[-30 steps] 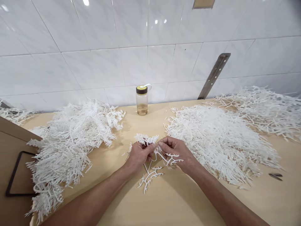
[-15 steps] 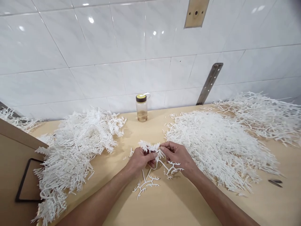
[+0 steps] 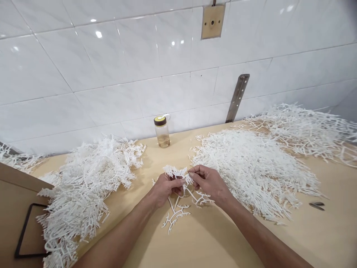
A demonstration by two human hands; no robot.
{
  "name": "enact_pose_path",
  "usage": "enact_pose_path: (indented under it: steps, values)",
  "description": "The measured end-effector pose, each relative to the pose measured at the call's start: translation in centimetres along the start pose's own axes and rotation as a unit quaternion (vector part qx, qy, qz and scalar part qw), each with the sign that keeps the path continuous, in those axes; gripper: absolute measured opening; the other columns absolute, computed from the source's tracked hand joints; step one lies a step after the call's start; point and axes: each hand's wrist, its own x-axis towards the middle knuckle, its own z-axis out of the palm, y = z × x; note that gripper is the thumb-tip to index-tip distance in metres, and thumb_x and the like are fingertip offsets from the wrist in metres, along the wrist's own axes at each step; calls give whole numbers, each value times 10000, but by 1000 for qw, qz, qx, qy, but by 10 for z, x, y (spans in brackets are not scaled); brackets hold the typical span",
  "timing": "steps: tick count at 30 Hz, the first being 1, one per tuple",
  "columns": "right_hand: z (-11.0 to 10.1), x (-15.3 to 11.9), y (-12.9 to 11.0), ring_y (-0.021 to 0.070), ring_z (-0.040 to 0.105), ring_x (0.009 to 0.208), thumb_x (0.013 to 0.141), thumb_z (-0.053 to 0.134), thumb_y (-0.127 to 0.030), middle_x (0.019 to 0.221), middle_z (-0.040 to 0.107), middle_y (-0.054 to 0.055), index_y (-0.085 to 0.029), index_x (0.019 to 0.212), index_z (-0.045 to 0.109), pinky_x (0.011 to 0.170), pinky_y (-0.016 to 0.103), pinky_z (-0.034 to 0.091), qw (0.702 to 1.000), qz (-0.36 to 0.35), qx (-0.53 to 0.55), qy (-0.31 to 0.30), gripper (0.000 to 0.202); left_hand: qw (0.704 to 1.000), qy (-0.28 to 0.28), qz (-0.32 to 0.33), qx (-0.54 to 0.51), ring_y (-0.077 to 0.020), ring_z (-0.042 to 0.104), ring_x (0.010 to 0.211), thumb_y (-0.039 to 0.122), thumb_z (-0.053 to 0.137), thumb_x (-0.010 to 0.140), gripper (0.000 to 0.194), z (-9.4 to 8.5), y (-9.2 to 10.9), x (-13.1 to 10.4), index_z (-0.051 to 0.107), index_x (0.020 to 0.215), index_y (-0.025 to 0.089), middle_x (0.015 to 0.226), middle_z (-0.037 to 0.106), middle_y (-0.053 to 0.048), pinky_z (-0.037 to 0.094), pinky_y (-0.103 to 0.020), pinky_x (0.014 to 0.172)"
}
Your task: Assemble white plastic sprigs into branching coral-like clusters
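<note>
View has swung right; left hand (image 3: 164, 190) grips white sprigs (image 3: 175, 171); right hand (image 3: 211, 185) pinches their edge, seemingly mid-adjustment; next move calls for a steady left hold.

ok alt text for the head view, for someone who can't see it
The left hand holds a white branching sprig while the right hand pinches its frilly end over a tan tabletop. Heaps of white sprigs flank them; a drinking bottle stands behind.

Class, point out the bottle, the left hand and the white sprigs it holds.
Bottle (image 3: 162, 132): head view, on its clear side.
Left hand (image 3: 164, 189): head view, on its back.
White sprigs (image 3: 174, 213): head view, lowest one's middle.
</note>
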Motion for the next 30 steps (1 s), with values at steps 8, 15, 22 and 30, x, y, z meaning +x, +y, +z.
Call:
enact_pose_path:
  steps: [8, 15, 22, 30]
  values:
    - [-1, 0, 2, 140, 575, 507, 799, 609, -340, 583, 616, -18, -184, 876, 655, 498, 255, 469, 999, -25, -19, 41, 180, 1000, -7, 9, 10, -135, 562, 588, 447, 808, 694, 365, 13, 7, 7, 683, 813, 125, 713, 613, -29, 483, -263, 526]
    - [-1, 2, -1, 157, 635, 685, 802, 605, -243, 770, 722, 22, -197, 795, 692, 658, 278, 497, 984, -84, -127, 88, 98, 997, -20, 4, 79, -137, 560, 575, 357, 838, 650, 326, 11, 12, 7, 660, 791, 123, 676, 614, -21, 493, -272, 551]
    - [8, 9, -7, 135, 606, 671, 859, 562, -190, 785, 706, 22, -186, 828, 687, 608, 244, 451, 978, -109, -169, 57, 129, 993, 56, 14, 99, -133, 499, 497, 459, 818, 671, 368, 1, 13, 12, 635, 705, 141, 587, 580, -21, 400, -264, 471]
    - [8, 17, -13, 124, 576, 626, 792, 583, -159, 690, 662, 2, -183, 781, 694, 539, 213, 398, 979, -46, -197, 26, 114, 967, 74, 58, 237, -154, 469, 424, 532, 756, 712, 502, -13, 12, 16, 532, 432, 181, 434, 538, -56, 331, -291, 451]
